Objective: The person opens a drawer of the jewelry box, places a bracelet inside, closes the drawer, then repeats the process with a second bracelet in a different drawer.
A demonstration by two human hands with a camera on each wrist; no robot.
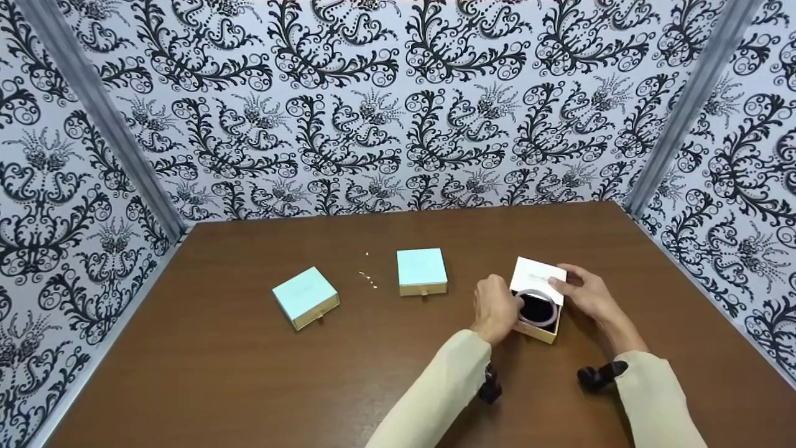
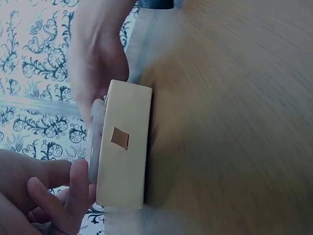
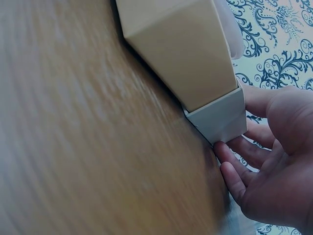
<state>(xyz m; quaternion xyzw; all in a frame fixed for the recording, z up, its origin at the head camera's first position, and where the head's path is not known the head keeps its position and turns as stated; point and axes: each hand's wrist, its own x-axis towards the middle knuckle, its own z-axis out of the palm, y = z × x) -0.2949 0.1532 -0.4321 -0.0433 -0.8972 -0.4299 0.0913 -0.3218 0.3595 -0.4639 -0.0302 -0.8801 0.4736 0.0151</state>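
On the right side of the table stands a small drawer box; its white sleeve (image 1: 536,278) is pushed partly back from the tan drawer (image 1: 536,331). Over the drawer's black lining lies a pale translucent bangle (image 1: 555,309), slightly tilted. My left hand (image 1: 496,306) pinches the bangle at its left edge. In the left wrist view the bangle (image 2: 96,139) sits along the drawer's top, by a brown pull tab (image 2: 120,138). With thumb and fingers, my right hand (image 1: 589,297) grips the sleeve at its right; the right wrist view shows its fingers at the sleeve's end (image 3: 222,120).
Two closed light-blue drawer boxes rest on the brown table (image 1: 348,386): one box (image 1: 423,269) at the middle, another box (image 1: 306,295) turned at an angle farther left. Small white flecks (image 1: 368,279) lie between them. Patterned wall panels (image 1: 398,124) enclose the table's back and sides.
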